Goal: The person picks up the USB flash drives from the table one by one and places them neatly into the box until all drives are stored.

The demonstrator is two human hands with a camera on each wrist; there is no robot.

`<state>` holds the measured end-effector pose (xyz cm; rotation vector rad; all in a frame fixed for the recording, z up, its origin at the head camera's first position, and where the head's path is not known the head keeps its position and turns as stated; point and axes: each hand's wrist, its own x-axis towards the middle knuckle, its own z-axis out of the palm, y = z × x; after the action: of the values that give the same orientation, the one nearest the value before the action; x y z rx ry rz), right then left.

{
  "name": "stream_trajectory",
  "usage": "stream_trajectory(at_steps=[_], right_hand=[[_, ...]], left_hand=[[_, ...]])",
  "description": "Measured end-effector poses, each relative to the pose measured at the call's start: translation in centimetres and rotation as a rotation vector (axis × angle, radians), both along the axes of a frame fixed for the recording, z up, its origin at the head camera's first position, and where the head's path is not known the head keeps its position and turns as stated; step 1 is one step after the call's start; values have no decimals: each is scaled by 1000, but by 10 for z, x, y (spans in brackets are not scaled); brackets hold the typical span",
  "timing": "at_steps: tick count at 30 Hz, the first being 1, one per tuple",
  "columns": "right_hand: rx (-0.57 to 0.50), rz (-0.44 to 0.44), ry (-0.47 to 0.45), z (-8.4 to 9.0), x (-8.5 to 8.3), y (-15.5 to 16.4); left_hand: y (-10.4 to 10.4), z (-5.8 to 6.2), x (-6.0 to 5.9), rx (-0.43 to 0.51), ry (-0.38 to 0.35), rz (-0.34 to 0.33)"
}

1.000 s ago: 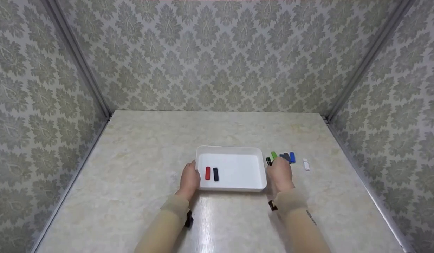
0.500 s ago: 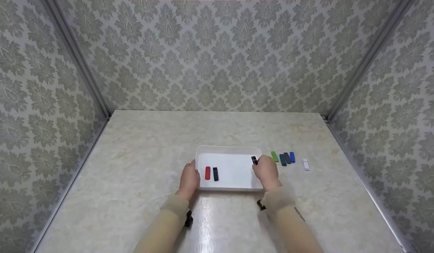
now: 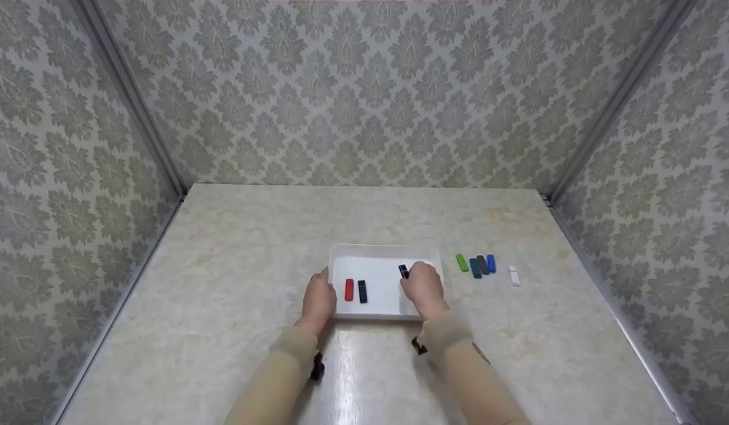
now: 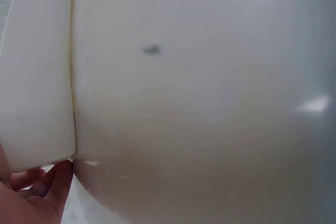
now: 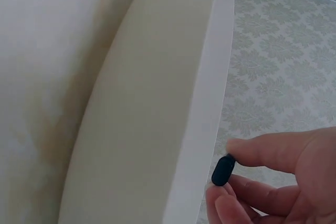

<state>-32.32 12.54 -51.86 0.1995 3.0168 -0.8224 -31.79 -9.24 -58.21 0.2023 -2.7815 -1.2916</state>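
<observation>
Black stick (image 3: 404,271) is pinched in the right hand (image 3: 423,289), over the white tray (image 3: 379,295). The left hand (image 3: 319,302) holds the tray's side. The stick is little, so it might slip and land crooked. A tug could slide the tray.

A cream marbled tabletop (image 3: 240,230) carries a white tray (image 3: 379,271). Right of the tray lie a green stick (image 3: 462,262), a teal stick (image 3: 475,268), a grey stick (image 3: 483,265), a blue stick (image 3: 491,264) and, farthest off, a white stick (image 3: 514,276); whether teal touches grey is hard to tell.
</observation>
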Motion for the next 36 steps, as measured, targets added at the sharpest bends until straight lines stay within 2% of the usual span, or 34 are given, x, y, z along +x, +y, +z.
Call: stream_trajectory(at_steps=[5, 12, 23, 29, 36], right_hand=[[6, 50, 37, -7, -1, -9], [-20, 77, 44, -15, 1, -22], [-28, 103, 37, -24, 4, -39], [-31, 115, 33, -30, 5, -47], [-33, 113, 11, -35, 4, -52]], left_hand=[[1, -1, -1, -48, 25, -8], [2, -1, -3, -37, -9, -5], [1, -1, -2, -27, 6, -12], [1, -1, -1, -12, -16, 1], [-1, -1, 2, -22, 52, -15]])
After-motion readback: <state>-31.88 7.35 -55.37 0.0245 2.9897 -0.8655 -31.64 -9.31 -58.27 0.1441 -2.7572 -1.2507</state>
